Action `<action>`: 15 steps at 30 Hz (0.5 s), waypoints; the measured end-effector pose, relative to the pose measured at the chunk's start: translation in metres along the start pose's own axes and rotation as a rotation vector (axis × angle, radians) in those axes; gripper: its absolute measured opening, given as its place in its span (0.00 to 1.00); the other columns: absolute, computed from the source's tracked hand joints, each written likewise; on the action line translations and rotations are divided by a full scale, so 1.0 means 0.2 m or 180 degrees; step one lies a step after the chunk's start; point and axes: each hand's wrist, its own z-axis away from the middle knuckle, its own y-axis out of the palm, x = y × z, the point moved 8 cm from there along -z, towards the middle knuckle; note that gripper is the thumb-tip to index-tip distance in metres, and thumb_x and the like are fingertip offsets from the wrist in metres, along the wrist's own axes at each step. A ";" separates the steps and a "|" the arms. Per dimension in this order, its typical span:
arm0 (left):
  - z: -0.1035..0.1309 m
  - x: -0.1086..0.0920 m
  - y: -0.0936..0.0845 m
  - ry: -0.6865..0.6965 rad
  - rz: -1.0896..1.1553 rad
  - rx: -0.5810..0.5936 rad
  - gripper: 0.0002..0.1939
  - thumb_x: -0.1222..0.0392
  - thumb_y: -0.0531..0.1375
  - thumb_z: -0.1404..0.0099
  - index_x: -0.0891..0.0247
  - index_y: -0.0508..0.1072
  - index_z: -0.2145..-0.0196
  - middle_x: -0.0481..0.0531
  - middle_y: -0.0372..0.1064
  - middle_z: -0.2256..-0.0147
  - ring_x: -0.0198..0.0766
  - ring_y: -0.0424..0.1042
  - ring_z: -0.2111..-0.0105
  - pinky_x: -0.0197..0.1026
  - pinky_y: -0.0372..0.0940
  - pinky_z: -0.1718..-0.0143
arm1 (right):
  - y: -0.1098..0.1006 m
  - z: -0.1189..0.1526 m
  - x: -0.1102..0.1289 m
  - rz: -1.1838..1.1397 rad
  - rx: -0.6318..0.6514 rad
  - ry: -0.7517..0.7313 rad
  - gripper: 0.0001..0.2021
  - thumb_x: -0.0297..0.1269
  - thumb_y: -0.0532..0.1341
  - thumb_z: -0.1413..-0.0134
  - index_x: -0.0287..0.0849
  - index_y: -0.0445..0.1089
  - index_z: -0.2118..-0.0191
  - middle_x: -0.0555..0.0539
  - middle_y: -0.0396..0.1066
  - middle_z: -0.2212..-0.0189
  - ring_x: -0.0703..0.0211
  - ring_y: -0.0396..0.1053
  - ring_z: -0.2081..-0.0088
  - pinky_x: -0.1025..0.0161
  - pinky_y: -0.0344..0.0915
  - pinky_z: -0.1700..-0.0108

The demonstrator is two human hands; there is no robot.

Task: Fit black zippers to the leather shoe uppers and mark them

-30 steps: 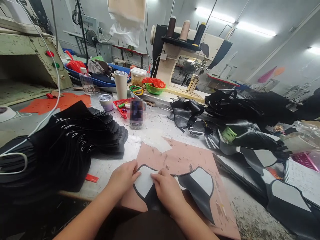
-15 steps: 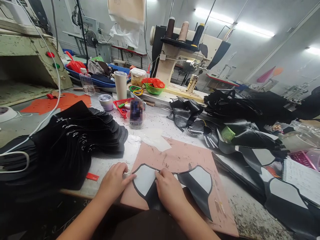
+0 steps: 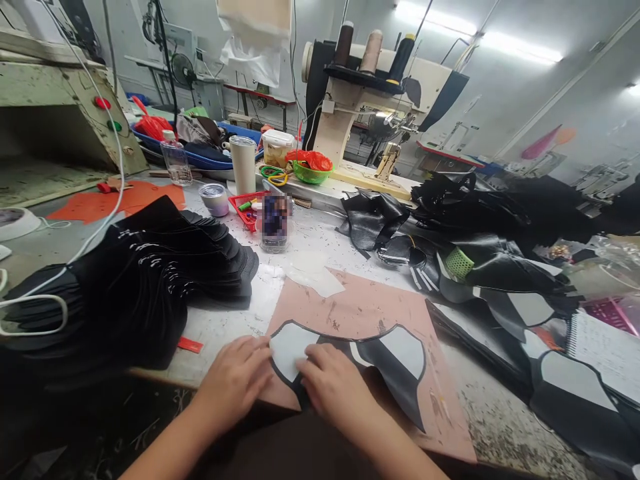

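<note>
A black leather piece with pale grey-white patches at both ends lies across a pink board. My left hand is closed at the piece's left edge, its fingertips by the border of the left patch. Bent fingers of my right hand press on the right part of that patch and the black leather beside it. Part of the leather below is hidden by this hand. A short white strip shows in the middle of the piece. The right end's lower flap hangs toward the board's front edge.
A tall stack of black cut pieces stands at left, a red strip beside it. Behind are a phone, a tumbler and a sewing machine. Leather parts and a notebook lie at right.
My left hand has turned, its fingers now drawn together at the patch's edge. The right hand has shifted slightly left, uncovering the middle of the leather's top edge. The view has moved slightly.
</note>
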 end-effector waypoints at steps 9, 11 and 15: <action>-0.12 -0.12 0.04 0.0103 -0.0901 0.0316 0.11 0.61 0.56 0.40 0.56 0.71 0.59 0.51 0.71 0.60 0.45 0.65 0.61 0.47 0.57 0.60 | 0.06 0.00 0.03 0.0206 -0.0066 -0.0256 0.05 0.28 0.59 0.49 0.44 0.69 0.66 0.51 0.71 0.69 0.60 0.67 0.68 0.62 0.54 0.67; -0.18 -0.13 0.06 0.0026 -0.0939 0.0522 0.11 0.62 0.55 0.39 0.56 0.71 0.58 0.52 0.71 0.63 0.45 0.65 0.63 0.47 0.56 0.61 | 0.05 -0.01 0.03 0.0269 -0.0048 -0.0095 0.03 0.28 0.59 0.50 0.42 0.69 0.68 0.50 0.71 0.70 0.58 0.67 0.69 0.61 0.54 0.68; -0.26 -0.13 0.05 -0.0054 -0.0951 0.0626 0.08 0.62 0.54 0.39 0.59 0.72 0.62 0.53 0.71 0.67 0.45 0.65 0.65 0.48 0.55 0.63 | -0.01 0.02 -0.02 0.0390 -0.0056 0.0208 0.04 0.30 0.59 0.52 0.40 0.70 0.74 0.46 0.71 0.73 0.53 0.67 0.68 0.58 0.57 0.66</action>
